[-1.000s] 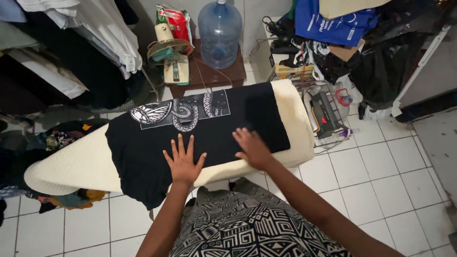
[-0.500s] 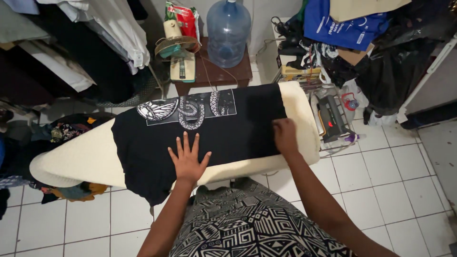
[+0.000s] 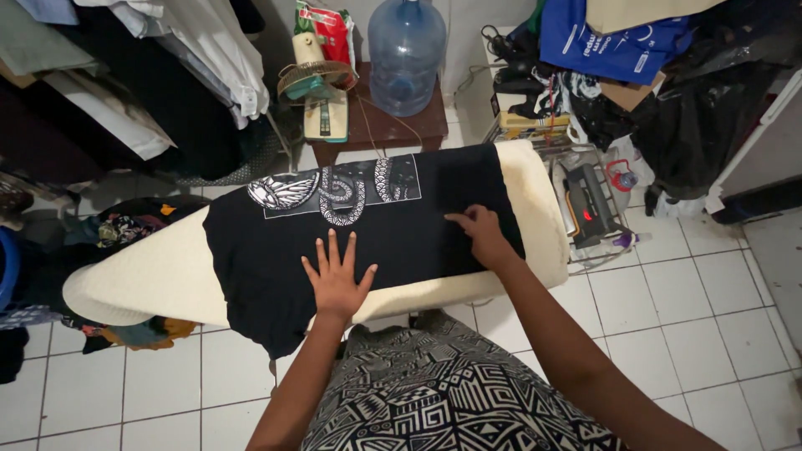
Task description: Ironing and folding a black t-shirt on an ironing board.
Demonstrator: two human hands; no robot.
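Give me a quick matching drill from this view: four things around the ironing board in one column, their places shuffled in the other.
Things:
1. left hand
2. right hand
3. water jug
4. black T-shirt

Places:
A. on the small brown table beyond the board
B. spread over the ironing board
C. flat, fingers spread, at the shirt's near edge
D. on the shirt toward the board's wide end

Pairs: 1-C, 2-D, 3-A, 4-B
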